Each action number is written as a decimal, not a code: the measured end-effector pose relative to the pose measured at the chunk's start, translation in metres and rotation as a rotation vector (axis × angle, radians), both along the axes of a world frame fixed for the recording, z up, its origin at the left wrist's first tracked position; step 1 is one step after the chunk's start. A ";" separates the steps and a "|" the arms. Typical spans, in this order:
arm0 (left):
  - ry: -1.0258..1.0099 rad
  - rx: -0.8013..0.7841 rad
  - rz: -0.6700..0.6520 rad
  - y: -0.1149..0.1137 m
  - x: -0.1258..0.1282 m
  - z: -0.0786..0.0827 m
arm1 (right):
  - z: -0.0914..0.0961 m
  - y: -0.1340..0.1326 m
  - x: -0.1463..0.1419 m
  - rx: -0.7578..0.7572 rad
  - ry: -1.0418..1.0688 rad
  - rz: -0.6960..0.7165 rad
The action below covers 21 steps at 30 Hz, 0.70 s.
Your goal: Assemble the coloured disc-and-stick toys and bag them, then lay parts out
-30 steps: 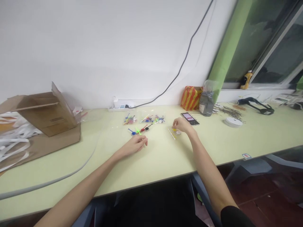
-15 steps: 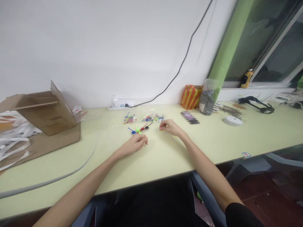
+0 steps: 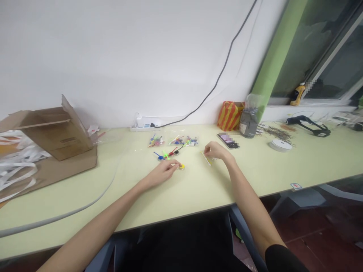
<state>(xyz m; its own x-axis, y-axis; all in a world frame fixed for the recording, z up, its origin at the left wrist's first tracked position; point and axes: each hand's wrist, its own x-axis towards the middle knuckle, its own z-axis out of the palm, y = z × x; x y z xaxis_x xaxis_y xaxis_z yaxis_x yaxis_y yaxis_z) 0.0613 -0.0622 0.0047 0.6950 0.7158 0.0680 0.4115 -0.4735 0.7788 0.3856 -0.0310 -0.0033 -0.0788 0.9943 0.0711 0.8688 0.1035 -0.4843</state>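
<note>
The fingertips of my left hand (image 3: 164, 172) are on a small yellow round piece (image 3: 182, 166) with a clear rim, at the table's middle. My right hand (image 3: 217, 150) has its fingers pinched at the upper end of a thin yellow-and-white stick (image 3: 207, 160); a small pale bit beside it is partly covered by the hand. Just beyond my left hand lies a row of small stick-and-disc pieces: blue (image 3: 160, 156), green (image 3: 166, 155), red (image 3: 172, 152) and black (image 3: 177, 152). Behind them are clear bags of similar coloured pieces (image 3: 155, 141).
Toward the wall are a power strip (image 3: 143, 127), a phone (image 3: 228, 141), a striped bag (image 3: 229, 116) and a grey container (image 3: 248, 124). A white roll (image 3: 280, 145) sits at right. A cardboard box (image 3: 66, 139) with white straps (image 3: 21, 160) stands left, near a grey cable (image 3: 70, 215).
My right hand has moved right, to the stick. A yellow piece was at its fingers before; a yellow round piece now shows at my left fingertips. My left hand has shifted slightly right.
</note>
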 end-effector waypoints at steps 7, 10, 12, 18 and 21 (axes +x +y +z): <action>0.190 0.373 0.024 0.005 -0.001 -0.010 | -0.006 -0.003 -0.004 -0.024 -0.039 -0.002; 0.201 0.381 0.014 0.004 0.000 -0.011 | -0.005 -0.001 -0.005 0.015 -0.073 -0.035; 0.183 0.376 0.003 0.004 0.000 -0.011 | -0.003 0.000 -0.004 0.052 -0.101 -0.069; 0.236 0.435 0.005 0.005 -0.001 -0.012 | 0.007 -0.004 -0.014 0.316 -0.037 -0.094; 0.212 0.438 0.045 0.005 0.000 -0.012 | 0.011 -0.008 -0.039 0.393 0.193 0.169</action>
